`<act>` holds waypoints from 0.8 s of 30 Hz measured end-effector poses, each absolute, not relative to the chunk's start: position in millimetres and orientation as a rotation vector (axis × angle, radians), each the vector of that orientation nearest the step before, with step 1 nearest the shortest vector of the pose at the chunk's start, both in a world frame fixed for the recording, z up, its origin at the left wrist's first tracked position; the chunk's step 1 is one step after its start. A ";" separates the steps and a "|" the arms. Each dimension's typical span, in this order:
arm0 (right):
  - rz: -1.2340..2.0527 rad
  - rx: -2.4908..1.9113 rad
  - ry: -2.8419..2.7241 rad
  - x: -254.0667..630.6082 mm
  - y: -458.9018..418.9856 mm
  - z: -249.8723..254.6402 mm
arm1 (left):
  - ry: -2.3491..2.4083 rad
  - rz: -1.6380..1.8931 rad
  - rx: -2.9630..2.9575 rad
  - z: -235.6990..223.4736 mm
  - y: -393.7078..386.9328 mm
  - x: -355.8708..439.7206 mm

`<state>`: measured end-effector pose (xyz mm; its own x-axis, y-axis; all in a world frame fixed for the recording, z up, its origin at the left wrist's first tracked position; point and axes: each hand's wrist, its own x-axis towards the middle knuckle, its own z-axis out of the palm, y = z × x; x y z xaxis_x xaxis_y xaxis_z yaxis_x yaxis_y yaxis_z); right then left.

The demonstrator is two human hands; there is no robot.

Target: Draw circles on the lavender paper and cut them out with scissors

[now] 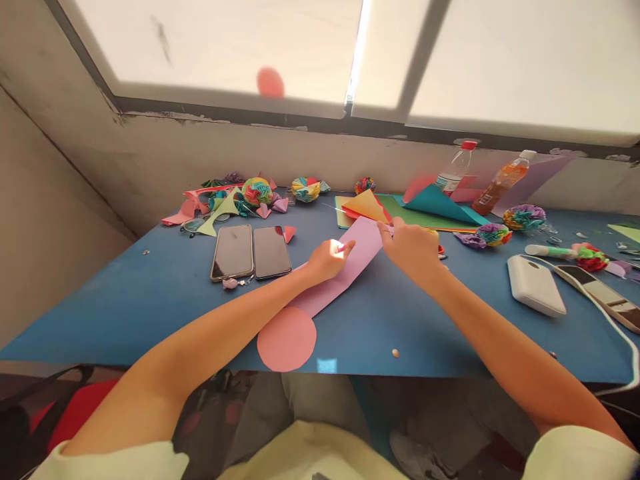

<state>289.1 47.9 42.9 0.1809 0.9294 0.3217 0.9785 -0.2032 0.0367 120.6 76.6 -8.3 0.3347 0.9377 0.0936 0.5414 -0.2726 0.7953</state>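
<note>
A long sheet of purple paper [357, 257] lies slantwise across the blue table, its near end beside a pink paper circle [287, 339]. My right hand [413, 248] is closed, pinching the far end of the purple paper. Over the left edge of the same sheet, my left hand [327, 261] has curled fingers with the thumb pointing right. A small pinkish bit shows between its fingers and looks like part of the sheet. The pink circle is close to the table's front edge, under my left forearm.
Two phones [233, 252] lie left of my hands. Behind are coloured paper sheets [425, 212], paper flower balls [257, 191] and scraps. Two bottles [505, 180] stand at the back right. A white power bank [536, 285], cable and glue stick [550, 251] are at right.
</note>
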 end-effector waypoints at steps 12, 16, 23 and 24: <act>-0.566 -0.547 -2.716 224.4 -67.0 -11.9 | 1.354 0.654 1.910 0.1 71.1 120.3; -0.676 -0.487 -2.647 204.4 -63.3 -14.3 | 1.365 0.632 1.893 -2.0 76.6 120.3; -0.820 -0.268 -2.610 218.2 -50.0 4.9 | 1.340 0.622 1.892 -2.1 79.4 119.1; -0.847 -0.220 -2.606 226.8 -47.5 10.7 | 1.327 0.617 1.895 -1.5 78.7 118.6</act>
